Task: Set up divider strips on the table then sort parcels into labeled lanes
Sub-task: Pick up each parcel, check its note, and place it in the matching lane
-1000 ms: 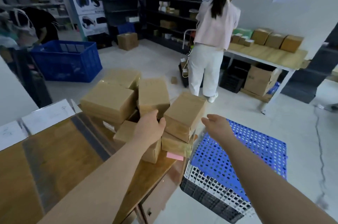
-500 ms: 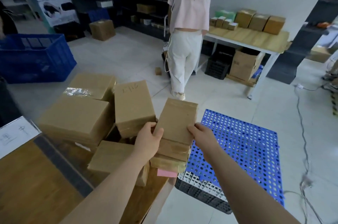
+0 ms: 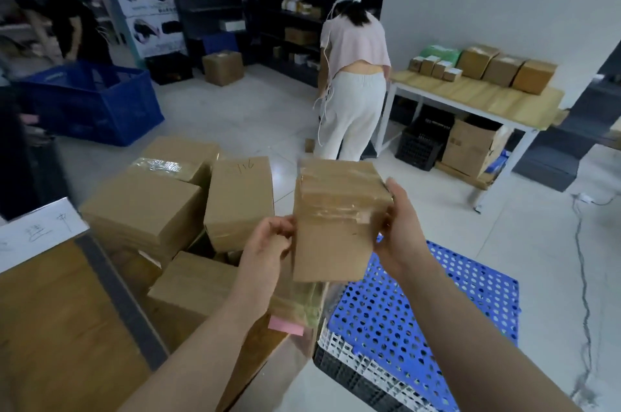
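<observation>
We hold a taped cardboard box in the middle of the frame, lifted above the near corner of the wooden table. Our left hand pinches its left edge with curled fingers, and our right hand grips its right side, thumb on the near face and fingers wrapped behind.

To the left of the held box, a pile of boxes sits on the table's far end. One upright box has handwriting on top. A dark grey strip runs across the tabletop at lower left, just beside the pile, and a white paper label lies at the left edge of the frame. A pink note sticks out below the held box.

At lower right a blue perforated panel lies on a crate on the floor. In the upper middle a person in a pink top bends beside another table with boxes on it.
</observation>
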Motion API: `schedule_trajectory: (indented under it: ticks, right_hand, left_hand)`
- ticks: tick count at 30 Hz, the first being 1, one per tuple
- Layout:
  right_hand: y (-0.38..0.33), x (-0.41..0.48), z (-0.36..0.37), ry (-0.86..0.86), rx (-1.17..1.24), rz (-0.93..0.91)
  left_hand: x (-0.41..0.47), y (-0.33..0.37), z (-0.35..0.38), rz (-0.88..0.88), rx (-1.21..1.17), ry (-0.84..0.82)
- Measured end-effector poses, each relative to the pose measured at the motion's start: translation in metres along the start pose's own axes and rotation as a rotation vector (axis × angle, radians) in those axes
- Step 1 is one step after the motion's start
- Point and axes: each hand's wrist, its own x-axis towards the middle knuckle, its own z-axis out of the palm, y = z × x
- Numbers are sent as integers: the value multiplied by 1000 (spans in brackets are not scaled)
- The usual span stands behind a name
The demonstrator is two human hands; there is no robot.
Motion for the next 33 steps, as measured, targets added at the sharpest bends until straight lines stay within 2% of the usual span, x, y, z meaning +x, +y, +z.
schedule_trajectory:
  ticks: [4, 8, 11, 14, 16, 23, 26, 33]
  right_hand:
    - [-9, -7, -8, -194, -105, -134]
    - [-15, -9, -17, -211, -88, -232]
    - [-15, -8, -21, -196, -9, -187]
    - [-4, -14, -23, -341, 31, -44]
    - [2, -19, -22, -436, 31, -43]
    - [11, -19, 3, -527, -133, -115]
    - [20, -29, 28, -596, -143, -99]
    - [47, -43, 100, -640, -199, 76]
  left_hand:
    - [-17, -1, 15, -103, -242, 11]
    - [-29, -1, 26, -191, -159, 13]
    - [-38, -4, 30, -110, -78, -41]
    - [-52, -7, 27, 15, -24, -63]
    - [-62, -8, 22, 83, -35, -57]
    - [-87, -3, 6, 103, -105, 260]
    - [-101, -6, -9, 99, -198, 326]
    - [-139, 7, -67, 141, -83, 411]
